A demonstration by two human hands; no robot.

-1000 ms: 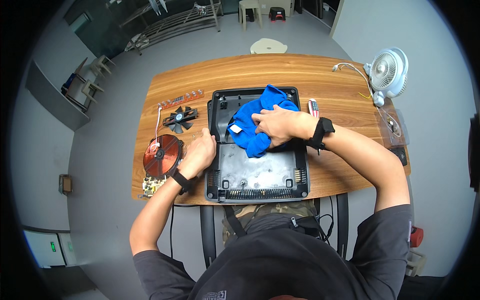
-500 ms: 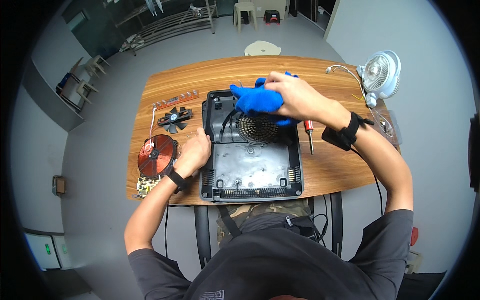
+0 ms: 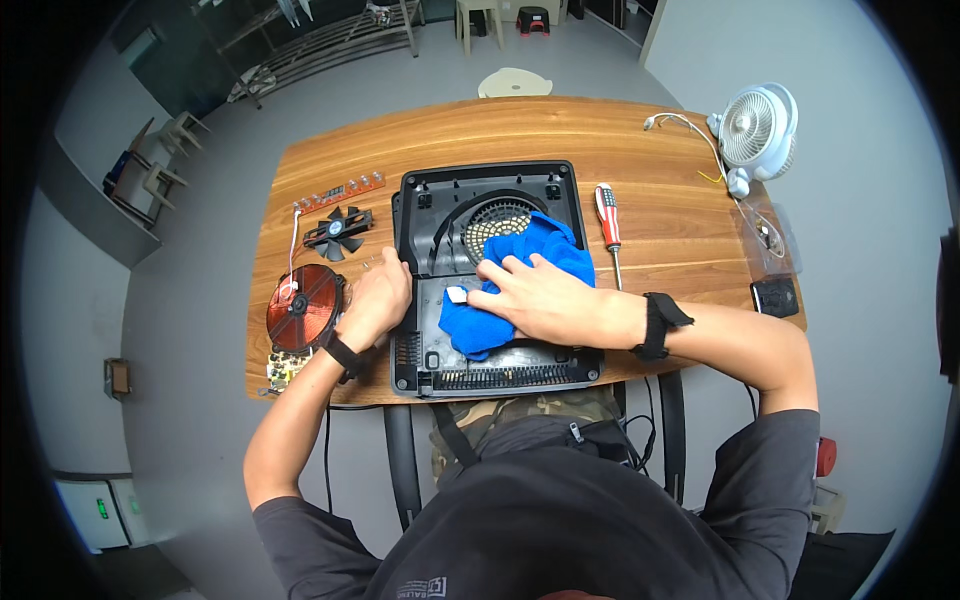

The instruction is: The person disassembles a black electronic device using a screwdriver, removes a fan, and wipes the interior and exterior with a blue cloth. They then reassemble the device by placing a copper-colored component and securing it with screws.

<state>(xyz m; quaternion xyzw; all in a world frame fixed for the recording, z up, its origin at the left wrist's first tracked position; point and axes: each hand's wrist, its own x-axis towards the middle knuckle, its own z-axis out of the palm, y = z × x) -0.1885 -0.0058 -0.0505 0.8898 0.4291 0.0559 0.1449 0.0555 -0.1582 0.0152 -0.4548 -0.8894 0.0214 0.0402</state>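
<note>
A black plastic housing (image 3: 425, 230) with a round fan grille lies on the table in front of me. My left hand (image 3: 377, 297) is closed on its left rim, steadying that side. Under my right hand (image 3: 545, 300) is a bunched blue cloth (image 3: 545, 250) with a small white tag, pressed against the inside of the housing. The cloth covers part of the grille and the middle of the flat floor. My right fingers curve over the cloth, their tips partly sunk in its folds.
Left of the housing lie a circuit strip (image 3: 340, 193), a black fan (image 3: 338, 233), a copper coil (image 3: 302, 308) and a circuit board (image 3: 287, 370). A red-handled screwdriver (image 3: 608, 220) lies to the right. A small white fan (image 3: 757, 135) and a dark phone-like object (image 3: 774, 297) are farther right.
My right hand has brought the blue cloth down from above the housing's far edge onto its middle, toward me. The whole grille frame shows more now. My left hand stays at the left rim.
</note>
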